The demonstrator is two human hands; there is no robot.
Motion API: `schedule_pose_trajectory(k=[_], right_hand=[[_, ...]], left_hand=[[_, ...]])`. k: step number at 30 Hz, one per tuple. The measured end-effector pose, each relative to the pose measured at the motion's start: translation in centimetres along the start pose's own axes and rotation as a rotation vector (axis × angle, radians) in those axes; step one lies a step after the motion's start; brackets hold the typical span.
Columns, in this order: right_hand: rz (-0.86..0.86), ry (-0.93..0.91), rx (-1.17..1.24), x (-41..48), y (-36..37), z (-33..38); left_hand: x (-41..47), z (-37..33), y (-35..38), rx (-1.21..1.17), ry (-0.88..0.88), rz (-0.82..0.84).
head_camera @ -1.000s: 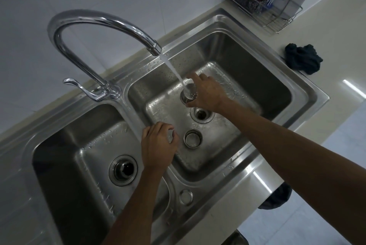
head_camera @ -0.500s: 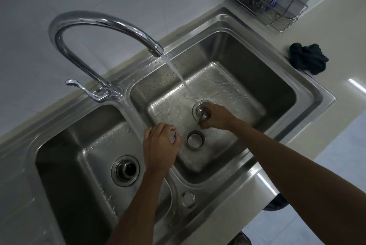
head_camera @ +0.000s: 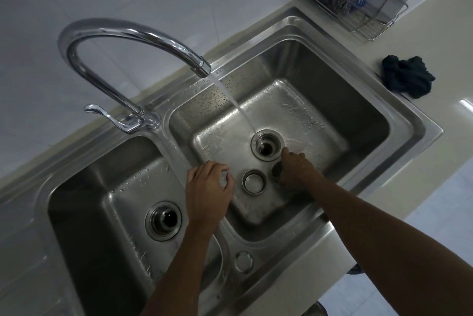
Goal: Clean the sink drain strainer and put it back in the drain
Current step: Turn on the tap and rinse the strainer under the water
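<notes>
The right basin's drain (head_camera: 267, 146) has a shiny metal strainer basket (head_camera: 261, 142) sitting in it, and the water stream lands on its left rim. My right hand (head_camera: 298, 171) hovers just below and right of the drain, its index finger touching the drain's rim. A small dark round spot shows under its thumb; I cannot tell whether it is a held thing or a shadow. A round metal cap (head_camera: 253, 181) lies on the basin floor between my hands. My left hand (head_camera: 208, 190) rests on the ridge between the two basins and holds nothing.
The chrome faucet (head_camera: 133, 34) arches over the right basin with water running; its lever (head_camera: 110, 116) points left. The left basin has its own drain (head_camera: 163, 221). A dark cloth (head_camera: 407, 76) lies on the counter and a wire rack (head_camera: 358, 3) with scrubbers stands at the back right.
My right hand carried the strainer from under the water down into the drain, let it go and drew back towards me. My left hand stayed on the ridge.
</notes>
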State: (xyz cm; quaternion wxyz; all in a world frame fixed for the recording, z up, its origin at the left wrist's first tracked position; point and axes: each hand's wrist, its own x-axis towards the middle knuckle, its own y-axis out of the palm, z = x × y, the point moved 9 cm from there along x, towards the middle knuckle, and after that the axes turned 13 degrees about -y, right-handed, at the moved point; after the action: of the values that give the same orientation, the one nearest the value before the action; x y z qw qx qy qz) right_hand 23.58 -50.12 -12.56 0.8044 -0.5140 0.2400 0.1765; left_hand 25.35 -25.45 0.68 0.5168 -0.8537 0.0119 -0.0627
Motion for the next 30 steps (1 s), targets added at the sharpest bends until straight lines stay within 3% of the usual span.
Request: schedule_pose_trajectory(k=[18, 25, 30], right_hand=[[0.057, -0.016, -0.184, -0.6, 0.5, 1.6], [-0.077, -0.155, -0.291, -4.3, -3.9, 5.2], [-0.161, -0.243, -0.259, -6.3, -8.0, 9.2]], left_hand=[[-0.1, 0.2, 0.3, 0.023, 0.041, -0.032], [-0.1, -0.7, 1.0, 0.163, 0.012, 0.174], [3.3, -0.9, -6.6, 0.113, 0.01, -0.047]])
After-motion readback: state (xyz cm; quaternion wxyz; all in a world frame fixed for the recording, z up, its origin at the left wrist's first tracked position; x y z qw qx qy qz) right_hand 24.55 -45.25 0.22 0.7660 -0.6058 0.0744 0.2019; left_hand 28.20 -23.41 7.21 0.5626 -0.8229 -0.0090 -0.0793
